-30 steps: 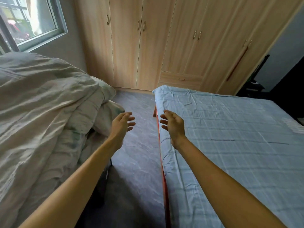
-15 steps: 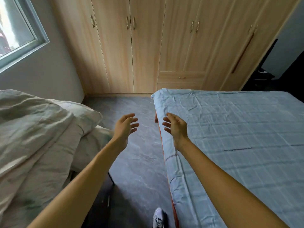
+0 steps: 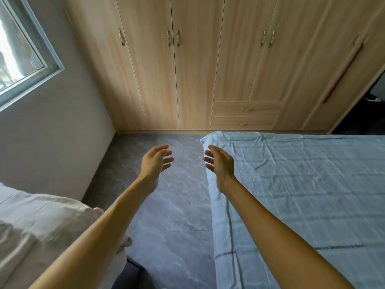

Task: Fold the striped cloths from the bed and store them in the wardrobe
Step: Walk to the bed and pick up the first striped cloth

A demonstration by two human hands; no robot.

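Print on striped cloth [image 3: 312,184]: unreadable

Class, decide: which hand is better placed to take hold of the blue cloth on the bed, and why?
Likely right. The right hand hovers open over the edge of the blue cloth, near its corner. The left hand is open over the floor, apart from it.

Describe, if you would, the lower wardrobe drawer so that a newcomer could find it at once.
Start at the wooden wardrobe filling the far wall and look below its pair of shorter doors, just beyond the corner of the blue bed. Two drawers are stacked there; the lower drawer is the one nearest the floor, under the upper drawer.
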